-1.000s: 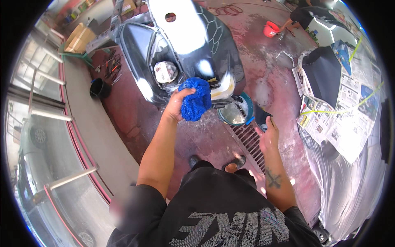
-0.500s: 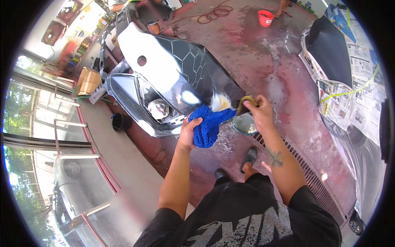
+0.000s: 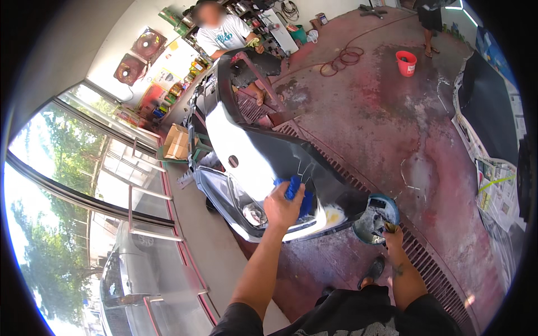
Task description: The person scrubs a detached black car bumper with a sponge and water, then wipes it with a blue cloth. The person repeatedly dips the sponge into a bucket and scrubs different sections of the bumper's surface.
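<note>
So the car bumper [image 3: 241, 134] is straight ahead, with the left hand [image 3: 284, 206] and cloth [image 3: 305, 206] over its near part. Basin [image 3: 386, 198] sits on the floor just right of the near end, right hand [image 3: 394, 238] at its near edge, drain grate [image 3: 428, 266] passing right by it. Windows [image 3: 61, 204] are off left, cardboard box [image 3: 178, 143] between them and the bumper. Co-worker's [image 3: 224, 35] behind the far end. Hose coil's [image 3: 342, 60] farther back, bucket [image 3: 406, 64] to its right.

Bunched blue cloth [image 3: 306, 206], black-and-white car bumper [image 3: 249, 159] beneath, small olive pad [image 3: 390, 227] nearby
</note>
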Demonstrator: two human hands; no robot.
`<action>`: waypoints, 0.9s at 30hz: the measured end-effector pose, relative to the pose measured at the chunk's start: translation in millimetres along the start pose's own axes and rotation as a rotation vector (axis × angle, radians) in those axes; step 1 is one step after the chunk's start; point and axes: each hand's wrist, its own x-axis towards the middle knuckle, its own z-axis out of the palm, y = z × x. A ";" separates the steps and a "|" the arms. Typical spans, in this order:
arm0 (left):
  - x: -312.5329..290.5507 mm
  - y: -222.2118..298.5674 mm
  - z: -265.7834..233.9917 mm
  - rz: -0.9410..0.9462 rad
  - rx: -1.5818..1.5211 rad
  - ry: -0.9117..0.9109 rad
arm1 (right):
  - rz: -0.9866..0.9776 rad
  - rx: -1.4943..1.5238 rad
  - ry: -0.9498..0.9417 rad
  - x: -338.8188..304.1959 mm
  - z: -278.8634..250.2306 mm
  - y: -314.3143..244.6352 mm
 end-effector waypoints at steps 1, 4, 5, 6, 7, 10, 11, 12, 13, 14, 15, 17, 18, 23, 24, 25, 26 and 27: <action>28.3 8.7 -10.7 -0.075 0.009 0.002 | 0.114 0.001 -0.047 -8.5 -3.8 -15.7; 121.9 9.0 -41.3 0.060 0.167 0.197 | 0.271 -0.056 -0.055 -44.2 -18.7 -59.1; 149.5 7.5 -51.7 0.052 0.219 0.197 | 0.206 -0.116 0.007 -51.2 -20.4 -58.2; 174.3 -9.0 -62.2 0.166 0.288 0.248 | 0.145 -0.178 0.067 -60.0 -21.0 -48.4; 194.1 -16.4 -70.0 0.185 0.309 0.225 | 0.073 -0.162 0.097 -58.8 -26.0 -25.3; 206.2 -35.7 -83.1 0.366 0.322 0.156 | 0.086 -0.113 0.147 -56.6 -28.7 0.9; 198.2 -43.8 -80.4 0.456 0.352 0.144 | 0.136 0.051 0.143 -63.6 -24.3 -21.1; 188.9 -52.4 -77.5 0.549 0.380 0.129 | 0.187 0.216 0.143 -73.6 -19.6 -39.1; 179.8 -56.8 -76.6 0.584 0.359 0.095 | 0.235 0.384 0.148 -82.3 -11.7 -50.2; 172.2 -56.6 -70.6 0.631 0.330 0.057 | 0.221 0.403 0.156 -85.7 -2.5 -54.6; 165.4 -59.8 -65.5 0.681 0.301 0.018 | 0.207 0.423 0.165 -90.0 10.6 -62.0; 142.1 -72.6 -47.0 0.850 0.273 0.029 | 0.051 0.465 0.145 -104.0 49.5 -85.6; 118.8 -78.0 -39.0 0.888 0.251 -0.018 | 0.005 0.457 0.175 -115.6 75.2 -102.7; 95.2 -66.9 -30.8 1.084 0.080 -0.117 | -0.089 0.578 0.266 -158.9 216.7 -195.9; 112.1 -62.9 -36.9 1.084 0.011 -0.113 | -0.194 0.434 0.270 -156.3 231.7 -204.3; 132.6 -64.1 -39.9 1.063 0.011 -0.054 | -0.290 0.282 0.262 -151.3 242.6 -210.3; 154.1 -61.9 -49.7 1.027 0.002 -0.051 | -0.425 0.100 0.372 -147.2 248.6 -210.8; 179.5 -67.8 -58.3 1.006 -0.001 -0.012 | -0.556 -0.088 0.466 -144.5 255.4 -211.8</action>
